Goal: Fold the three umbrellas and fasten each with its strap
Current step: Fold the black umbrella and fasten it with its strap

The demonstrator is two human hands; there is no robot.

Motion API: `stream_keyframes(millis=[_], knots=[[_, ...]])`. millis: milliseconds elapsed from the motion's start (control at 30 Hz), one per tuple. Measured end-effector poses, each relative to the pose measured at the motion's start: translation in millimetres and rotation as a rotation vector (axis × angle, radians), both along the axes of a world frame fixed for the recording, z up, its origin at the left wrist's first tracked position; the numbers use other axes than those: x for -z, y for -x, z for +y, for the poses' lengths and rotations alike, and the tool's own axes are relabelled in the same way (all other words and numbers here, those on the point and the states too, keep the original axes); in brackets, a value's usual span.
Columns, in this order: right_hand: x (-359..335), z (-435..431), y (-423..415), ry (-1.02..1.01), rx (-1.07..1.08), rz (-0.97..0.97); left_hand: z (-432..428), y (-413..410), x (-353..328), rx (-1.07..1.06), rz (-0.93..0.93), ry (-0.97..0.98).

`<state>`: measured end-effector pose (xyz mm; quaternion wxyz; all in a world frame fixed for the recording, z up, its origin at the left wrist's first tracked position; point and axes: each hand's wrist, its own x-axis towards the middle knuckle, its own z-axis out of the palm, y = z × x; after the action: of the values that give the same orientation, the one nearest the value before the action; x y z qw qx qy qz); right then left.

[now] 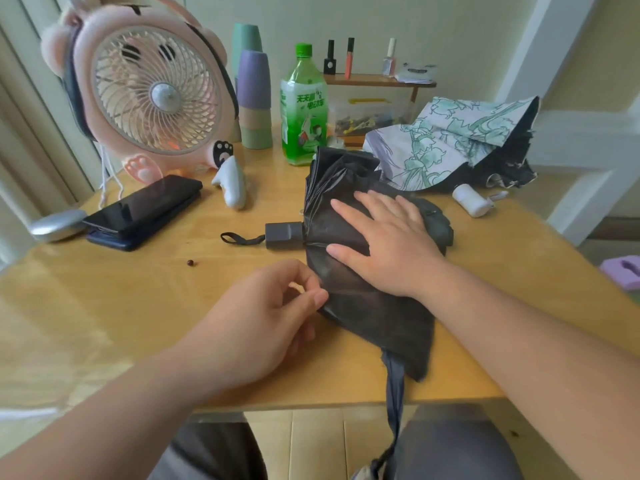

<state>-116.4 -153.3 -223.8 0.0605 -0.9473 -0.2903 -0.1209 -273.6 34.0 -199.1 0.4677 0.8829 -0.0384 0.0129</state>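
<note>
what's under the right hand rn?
The black umbrella, canopy collapsed, lying on the table; the right hand presses flat on it. Its handle sticks out to the left. The fabric under the palm and the shaft inside are covered.

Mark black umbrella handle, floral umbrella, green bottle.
black umbrella handle [284,234]: head view, middle of the grey block.
floral umbrella [450,140]: head view, printed canopy.
green bottle [303,109]: head view, label.

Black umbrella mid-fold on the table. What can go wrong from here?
1. The strap hangs off the table, away from both hands; it may get folded in.
2. Only the flat right hand pins the black umbrella; a tug from the pinching left hand may undo pleats.
3. The green bottle stands close behind; it may tip.
</note>
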Motion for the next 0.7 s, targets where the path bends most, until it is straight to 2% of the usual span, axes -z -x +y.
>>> stream_keyframes(millis=[67, 233, 300, 400, 467, 567, 633, 700], knots=[[0.5, -0.2, -0.6, 0.003, -0.003, -0.001, -2.4, -1.5, 3.1, 0.003, 0.069, 0.090], [1.4, -1.0, -0.9, 0.005, -0.007, 0.010, 3.5, -4.4, 4.3, -0.018, 0.149, 0.503], [0.8, -1.3, -0.4, 0.006, -0.011, 0.011, 11.0, -1.5, 2.6, 0.051, 0.244, 0.523], [-0.9, -1.6, 1.5, 0.008, -0.016, 0.025, 26.1, 3.3, -10.1, 0.112, 0.374, 0.213], [-2.2, -2.2, 3.4, 0.007, -0.019, 0.042, 31.3, -2.3, -22.9, 0.044, 0.354, 0.027], [-6.3, -4.8, 1.3, -0.089, -0.041, -0.011, 25.9, -35.0, -36.1, -0.178, 0.021, -0.277], [-13.8, -11.6, -4.1, -0.288, -0.001, -0.111, 17.7, -67.1, -40.2, -0.284, -0.156, -0.362], [-20.5, -25.9, -13.1, -0.512, 0.098, -0.206, 9.5, -97.0, -39.8, -0.300, -0.202, -0.380]])
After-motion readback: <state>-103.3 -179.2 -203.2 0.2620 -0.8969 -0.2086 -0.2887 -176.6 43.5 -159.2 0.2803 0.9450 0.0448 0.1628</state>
